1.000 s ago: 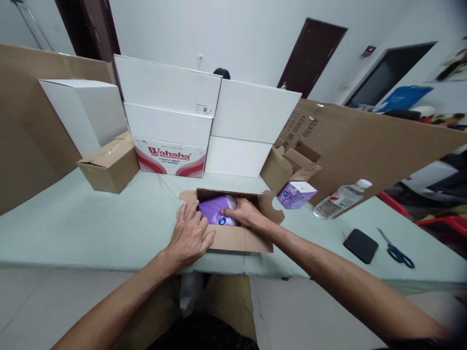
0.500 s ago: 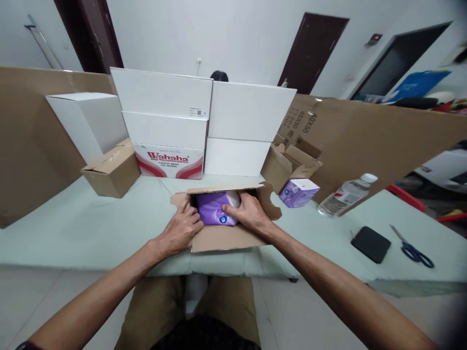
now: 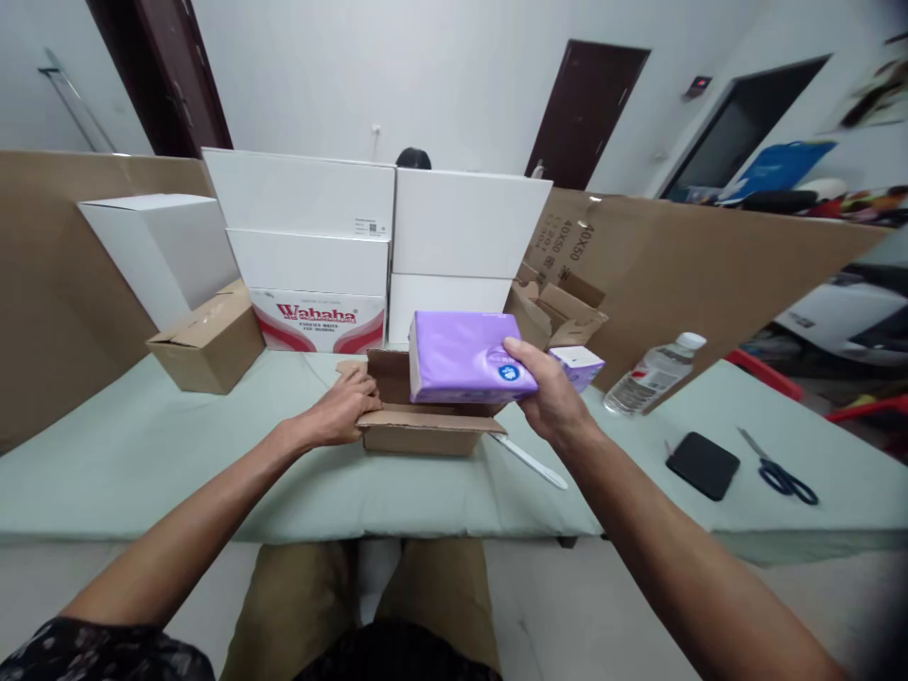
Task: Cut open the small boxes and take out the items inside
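Observation:
My right hand (image 3: 551,392) grips a purple pack of tissues (image 3: 464,352) by its right end, thumb on top. The pack hangs above an open brown cardboard box (image 3: 426,441) on the table, hiding part of the box's inside. At the box's left end, my left hand (image 3: 347,407) has its fingers closed over the edge and flap. A second purple tissue pack (image 3: 582,369) lies behind my right hand, partly covered by it. Close to the box's right side, a white strip-like handle (image 3: 532,462) rests on the cloth; its kind is unclear.
White boxes (image 3: 472,227) and a Wahaha carton (image 3: 319,322) are stacked at the back. A closed brown box (image 3: 205,340) stands left, an opened one (image 3: 560,307) right. A water bottle (image 3: 654,374), black flat case (image 3: 704,465) and scissors (image 3: 780,473) lie right. Cardboard panels (image 3: 681,265) border the table.
The tissue pack has come up out of the box in my right hand. My left hand stays at the box's left end. The white strip-like handle now shows beside the box.

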The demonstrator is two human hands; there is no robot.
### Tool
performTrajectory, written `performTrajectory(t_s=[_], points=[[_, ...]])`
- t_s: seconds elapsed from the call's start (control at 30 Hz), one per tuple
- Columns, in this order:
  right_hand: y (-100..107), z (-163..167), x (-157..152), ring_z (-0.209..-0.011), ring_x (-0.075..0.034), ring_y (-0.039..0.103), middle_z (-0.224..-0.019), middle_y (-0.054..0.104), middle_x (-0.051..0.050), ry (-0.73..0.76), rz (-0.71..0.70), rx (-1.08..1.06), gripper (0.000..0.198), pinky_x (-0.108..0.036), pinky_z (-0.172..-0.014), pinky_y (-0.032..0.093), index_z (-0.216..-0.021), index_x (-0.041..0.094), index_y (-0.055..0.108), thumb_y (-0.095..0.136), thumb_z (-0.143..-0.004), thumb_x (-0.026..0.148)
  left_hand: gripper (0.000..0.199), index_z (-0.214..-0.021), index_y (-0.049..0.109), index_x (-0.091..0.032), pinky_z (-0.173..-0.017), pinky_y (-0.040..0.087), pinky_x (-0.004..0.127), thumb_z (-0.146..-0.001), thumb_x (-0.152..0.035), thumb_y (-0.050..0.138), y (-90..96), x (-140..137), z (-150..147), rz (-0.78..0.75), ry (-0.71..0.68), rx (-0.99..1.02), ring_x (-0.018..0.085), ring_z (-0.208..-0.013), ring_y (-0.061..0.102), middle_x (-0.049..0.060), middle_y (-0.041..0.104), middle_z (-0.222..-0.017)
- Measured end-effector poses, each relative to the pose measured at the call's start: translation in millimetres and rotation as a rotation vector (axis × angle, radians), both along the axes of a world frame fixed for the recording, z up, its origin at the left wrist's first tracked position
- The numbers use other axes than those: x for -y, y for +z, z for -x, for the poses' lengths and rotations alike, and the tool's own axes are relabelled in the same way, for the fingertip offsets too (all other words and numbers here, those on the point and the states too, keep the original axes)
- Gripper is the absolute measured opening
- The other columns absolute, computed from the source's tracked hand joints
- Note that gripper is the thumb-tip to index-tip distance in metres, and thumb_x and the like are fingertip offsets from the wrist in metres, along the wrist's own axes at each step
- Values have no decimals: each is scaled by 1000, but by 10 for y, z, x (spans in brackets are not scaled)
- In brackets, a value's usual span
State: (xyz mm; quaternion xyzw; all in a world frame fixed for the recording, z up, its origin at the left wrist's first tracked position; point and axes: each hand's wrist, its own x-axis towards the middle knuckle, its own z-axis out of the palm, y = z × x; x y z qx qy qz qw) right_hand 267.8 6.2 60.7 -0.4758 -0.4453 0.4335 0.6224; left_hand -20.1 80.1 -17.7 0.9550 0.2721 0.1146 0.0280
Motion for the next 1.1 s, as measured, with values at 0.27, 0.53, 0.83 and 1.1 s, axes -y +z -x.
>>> performTrajectory(t_s=[0.27,0.53,0.83,1.1], points=[[19,-16,171,-63,-18,68,-68,74,1,86,121,-180,37,-28,-59,55,-84,22,71,88,-64,49,77,-158,39,-27,-123,31,63,-86,-25,64,336,572,241,25,168,400,38,-155,32,15,40,-164],[-41,182,417,-65,-20,67,-80,76,-5,283,174,31,55,-30,-53,53,-103,19,75,66,-82,70,103,-164,25,-32,-121,42,52,-80,-40,85,185,1077,-323,409,73,1085,36,-150,43,15,36,-166],[-590,341,809,-120,-27,64,-135,66,-11,-89,-263,269,63,-41,-98,57,-140,25,61,72,-86,56,96,-159,37,-24,-111,53,44,-78,-44,86,20,1020,-599,702,-4,1404,35,-142,54,17,50,-159],[-861,478,918,-110,-25,68,-102,70,-6,-386,-234,182,47,-41,-98,57,-130,24,63,67,-91,50,89,-158,38,-28,-113,53,42,-82,-41,84,-40,1095,-794,712,-59,1383,34,-145,52,13,50,-161]])
